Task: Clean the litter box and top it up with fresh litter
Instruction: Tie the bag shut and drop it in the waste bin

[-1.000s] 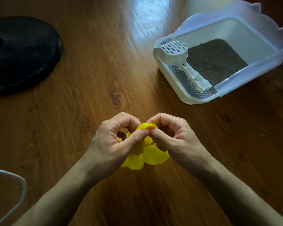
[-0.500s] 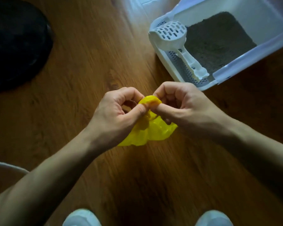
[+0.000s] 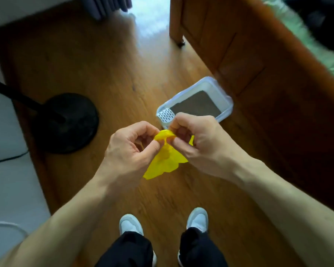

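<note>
A crumpled yellow plastic bag hangs between my hands at mid-frame. My left hand pinches its top edge from the left, and my right hand pinches the same edge from the right, thumbs almost touching. Beyond my hands, on the wooden floor, sits the white litter box with grey litter inside. A white slotted scoop rests at the box's near left corner, partly hidden by my right hand.
A black round stand base with a slanted pole stands on the floor to the left. A wooden bed frame runs along the right. A white surface fills the left edge. My two shoes are below.
The view has pulled far back and up, as if I stood up: the litter box now looks small and distant, my shoes and legs show. Both hands still pinch the bag.
</note>
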Action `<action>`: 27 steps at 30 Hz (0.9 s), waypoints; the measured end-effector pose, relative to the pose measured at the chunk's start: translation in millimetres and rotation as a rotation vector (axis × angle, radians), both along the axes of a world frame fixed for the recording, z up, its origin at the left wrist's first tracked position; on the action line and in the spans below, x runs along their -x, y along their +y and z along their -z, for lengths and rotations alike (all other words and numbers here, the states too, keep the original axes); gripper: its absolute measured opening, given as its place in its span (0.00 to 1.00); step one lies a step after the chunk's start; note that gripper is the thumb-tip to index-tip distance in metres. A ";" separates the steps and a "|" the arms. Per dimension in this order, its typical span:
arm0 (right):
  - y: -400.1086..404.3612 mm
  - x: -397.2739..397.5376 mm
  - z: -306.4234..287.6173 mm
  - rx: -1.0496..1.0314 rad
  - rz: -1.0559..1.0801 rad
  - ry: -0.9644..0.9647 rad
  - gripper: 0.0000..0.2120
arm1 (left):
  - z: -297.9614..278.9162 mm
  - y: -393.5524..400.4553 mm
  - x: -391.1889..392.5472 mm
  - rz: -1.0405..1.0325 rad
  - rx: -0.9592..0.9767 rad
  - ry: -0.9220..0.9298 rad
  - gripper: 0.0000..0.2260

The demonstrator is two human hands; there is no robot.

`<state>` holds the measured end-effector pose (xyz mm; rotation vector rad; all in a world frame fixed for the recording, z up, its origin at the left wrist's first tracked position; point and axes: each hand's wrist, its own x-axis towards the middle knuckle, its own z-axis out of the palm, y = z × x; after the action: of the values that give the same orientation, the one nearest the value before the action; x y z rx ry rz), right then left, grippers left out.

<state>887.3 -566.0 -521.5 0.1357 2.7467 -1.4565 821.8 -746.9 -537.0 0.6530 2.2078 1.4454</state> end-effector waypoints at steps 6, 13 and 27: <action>22.1 -7.3 -213.4 -0.021 0.006 0.094 0.03 | -219.9 26.7 1.5 -0.015 -0.011 0.122 0.05; 35.8 -5.0 -394.9 -0.125 0.040 0.252 0.03 | -400.5 48.1 -10.5 -0.112 -0.062 0.312 0.05; 46.1 -17.7 -461.6 -0.184 -0.094 0.379 0.08 | -459.3 48.0 -38.8 -0.255 -0.158 0.289 0.05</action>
<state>905.0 -519.9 -59.9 -0.2936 3.1298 -1.3214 860.6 -698.9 -77.7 0.6892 2.4885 1.7626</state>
